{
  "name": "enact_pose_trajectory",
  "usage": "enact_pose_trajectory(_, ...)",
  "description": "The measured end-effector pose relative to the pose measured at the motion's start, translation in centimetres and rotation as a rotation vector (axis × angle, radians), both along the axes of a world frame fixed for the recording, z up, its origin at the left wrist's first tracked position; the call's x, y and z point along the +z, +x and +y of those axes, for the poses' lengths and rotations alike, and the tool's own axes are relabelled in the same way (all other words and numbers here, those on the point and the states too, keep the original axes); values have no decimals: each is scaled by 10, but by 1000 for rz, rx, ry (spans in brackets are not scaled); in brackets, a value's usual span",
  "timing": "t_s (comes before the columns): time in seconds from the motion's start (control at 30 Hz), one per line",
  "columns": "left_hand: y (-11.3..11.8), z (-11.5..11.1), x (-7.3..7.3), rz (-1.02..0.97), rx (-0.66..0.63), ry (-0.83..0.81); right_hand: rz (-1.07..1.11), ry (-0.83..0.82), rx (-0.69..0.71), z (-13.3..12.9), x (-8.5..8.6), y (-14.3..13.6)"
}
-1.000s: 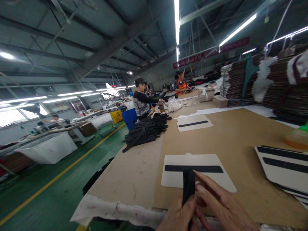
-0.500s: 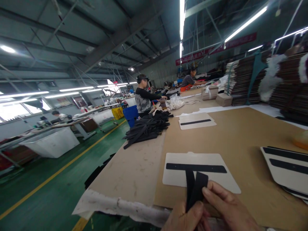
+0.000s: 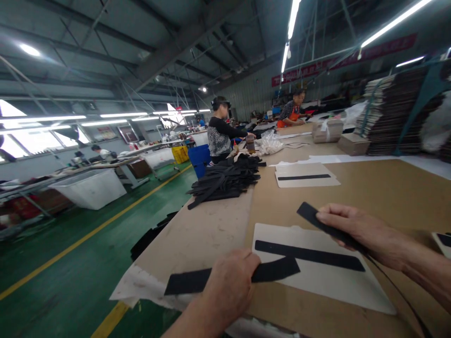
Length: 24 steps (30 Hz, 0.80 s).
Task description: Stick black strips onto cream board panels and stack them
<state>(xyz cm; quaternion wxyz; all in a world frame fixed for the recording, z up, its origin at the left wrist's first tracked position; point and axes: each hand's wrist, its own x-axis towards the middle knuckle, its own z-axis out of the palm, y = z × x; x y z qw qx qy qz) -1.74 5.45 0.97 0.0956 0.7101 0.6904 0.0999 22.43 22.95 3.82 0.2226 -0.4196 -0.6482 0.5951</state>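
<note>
where each hand (image 3: pixel 229 286) grips: black strip (image 3: pixel 232 276)

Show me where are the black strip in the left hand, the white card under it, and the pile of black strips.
black strip (image 3: pixel 275 270), head view, free end right of the fingers
white card (image 3: pixel 327 286), head view, bare lower part
pile of black strips (image 3: pixel 229 180), head view, middle

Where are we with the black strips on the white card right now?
Done: one long black strip lies flat along the white card. In hand: left hand holds a second black strip at the table edge; right hand lifts a third strip above the card. Left: neither is laid down yet.
</note>
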Motion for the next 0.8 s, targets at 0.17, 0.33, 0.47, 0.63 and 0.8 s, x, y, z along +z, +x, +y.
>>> enact_pose_trajectory(0.17,-11,57,-28,123,-93,158,-399,294,319,32,-14,-61)
enact_pose_trajectory(0.33,-21,74,-49,132,-81,161,-438,427,384,58,-35,-100)
enact_pose_trajectory(0.47,-25,73,-58,65,-95,175,-440,417,411,67,-52,-118)
enact_pose_trajectory(0.63,-27,73,-65,42,-84,177,-468,425,439,69,-65,-131)
enact_pose_trajectory(0.8,-28,73,-68,-4,-88,188,-488,471,425,69,-71,-137)
